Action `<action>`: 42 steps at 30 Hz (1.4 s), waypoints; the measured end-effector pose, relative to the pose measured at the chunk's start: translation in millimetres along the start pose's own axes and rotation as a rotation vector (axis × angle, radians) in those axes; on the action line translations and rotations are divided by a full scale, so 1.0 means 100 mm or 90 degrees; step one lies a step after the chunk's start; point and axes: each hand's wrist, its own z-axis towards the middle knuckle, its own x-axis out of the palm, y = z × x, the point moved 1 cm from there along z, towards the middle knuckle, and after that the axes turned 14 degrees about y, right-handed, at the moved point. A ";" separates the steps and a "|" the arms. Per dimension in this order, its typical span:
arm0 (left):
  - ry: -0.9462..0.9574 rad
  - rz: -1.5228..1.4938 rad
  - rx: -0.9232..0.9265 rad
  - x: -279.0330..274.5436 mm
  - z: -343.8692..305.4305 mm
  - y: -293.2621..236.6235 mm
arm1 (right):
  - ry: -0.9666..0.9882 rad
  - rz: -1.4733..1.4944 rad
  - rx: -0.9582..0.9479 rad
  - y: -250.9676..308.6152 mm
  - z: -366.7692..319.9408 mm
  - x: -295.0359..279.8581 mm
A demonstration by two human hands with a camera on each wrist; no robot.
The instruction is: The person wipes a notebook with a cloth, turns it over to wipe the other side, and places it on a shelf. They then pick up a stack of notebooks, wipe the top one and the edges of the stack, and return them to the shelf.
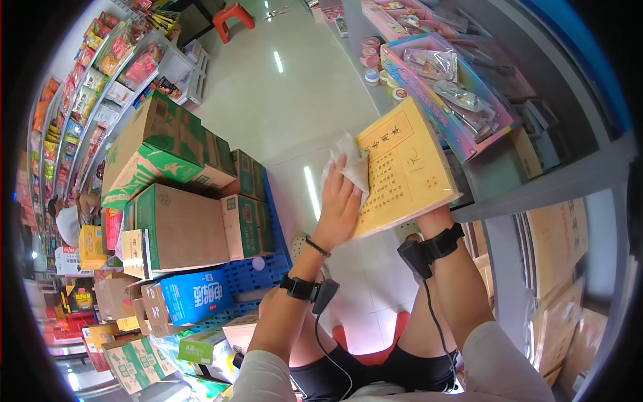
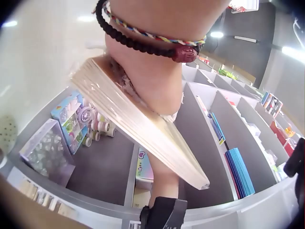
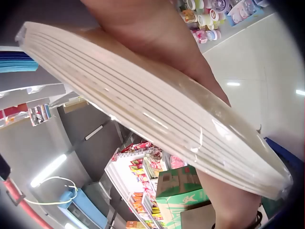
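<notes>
Shrink-wrapped pack of yellow exercise books (image 1: pixel 402 167), held in the air and tilted, just in front of the stationery shelf (image 1: pixel 536 184), above the person's knees. A white cloth (image 1: pixel 349 164) lies on the cover's near left corner. The left hand (image 1: pixel 338 204) rests on it, fingers straight and together, pressing flat, no pinch. The right hand (image 3: pixel 143 33) bears the pack from beneath. Its grip is probably a flat palm, but the pack hides the fingers, so I cannot tell. Judgement: the wipe goes best with even, flat pressure across the cover, the lower hand braced against the push so the slick wrap does not slide. Cardboard boxes (image 1: pixel 181 228) stacked at left, well apart.
</notes>
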 end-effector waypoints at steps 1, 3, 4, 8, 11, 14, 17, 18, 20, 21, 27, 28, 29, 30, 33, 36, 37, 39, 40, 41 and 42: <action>0.042 0.021 -0.001 0.03 -0.01 0.03 | -0.002 0.009 -0.004 -0.01 -0.01 -0.02; 0.035 -0.011 0.024 0.13 -0.01 0.05 | -0.004 0.027 -0.011 0.03 0.02 -0.05; 0.027 -0.043 0.048 0.15 -0.01 0.01 | -0.005 0.036 -0.015 0.04 0.09 -0.08; 0.059 -0.049 0.062 0.18 -0.06 -0.21 | -0.010 0.069 -0.033 0.04 -0.08 -0.10; 0.082 -0.011 0.099 0.20 -0.09 -0.38 | -0.014 0.093 -0.047 0.03 -0.09 -0.15; 0.084 -0.032 0.109 0.22 -0.12 -0.47 | -0.019 0.119 -0.058 -0.04 -0.30 -0.10; 0.065 -0.070 0.132 0.22 -0.12 -0.48 | -0.023 0.145 -0.069 -0.07 0.02 -0.12; 0.056 -0.093 0.136 0.22 -0.12 -0.47 | -0.023 0.145 -0.069 -0.08 0.01 -0.09; 0.048 -0.116 0.139 0.21 -0.13 -0.46 | -0.108 0.218 -0.014 -0.14 0.03 0.22; 0.044 -0.134 0.134 0.21 -0.13 -0.44 | -0.108 0.218 -0.014 -0.17 0.05 0.23; 0.032 -0.178 0.099 0.28 -0.14 -0.22 | -0.140 -0.006 0.036 -0.41 0.12 0.06; 0.019 -0.165 0.087 0.25 -0.11 -0.23 | -0.119 -0.068 0.028 -0.43 0.10 0.15; 0.020 -0.165 0.086 0.23 -0.10 -0.24 | -0.097 -0.130 0.020 -0.45 0.09 0.23; 0.015 -0.207 0.049 0.21 -0.08 -0.25 | -0.097 -0.129 0.020 -0.49 0.08 0.23; -0.002 -0.227 0.024 0.14 -0.05 -0.15 | -0.070 -0.314 0.043 -0.57 0.05 0.23; -0.030 -0.170 0.067 0.00 0.02 -0.07 | 0.069 -0.217 -0.014 -0.51 0.02 0.47; -0.045 -0.135 0.098 -0.04 0.04 -0.05 | 0.003 -0.188 -0.027 -0.50 0.01 0.51; -0.021 -0.122 0.077 -0.06 0.07 0.03 | -0.062 -0.159 -0.041 -0.48 -0.01 0.50; 0.004 -0.108 0.056 -0.06 0.08 0.05 | -0.068 -0.027 -0.022 -0.43 -0.01 0.46; 0.004 -0.108 0.056 -0.07 0.07 0.08 | -0.073 0.106 -0.002 -0.38 -0.01 0.43; 0.040 -0.154 0.039 -0.07 0.06 0.10 | -0.073 0.106 -0.003 -0.33 -0.01 0.39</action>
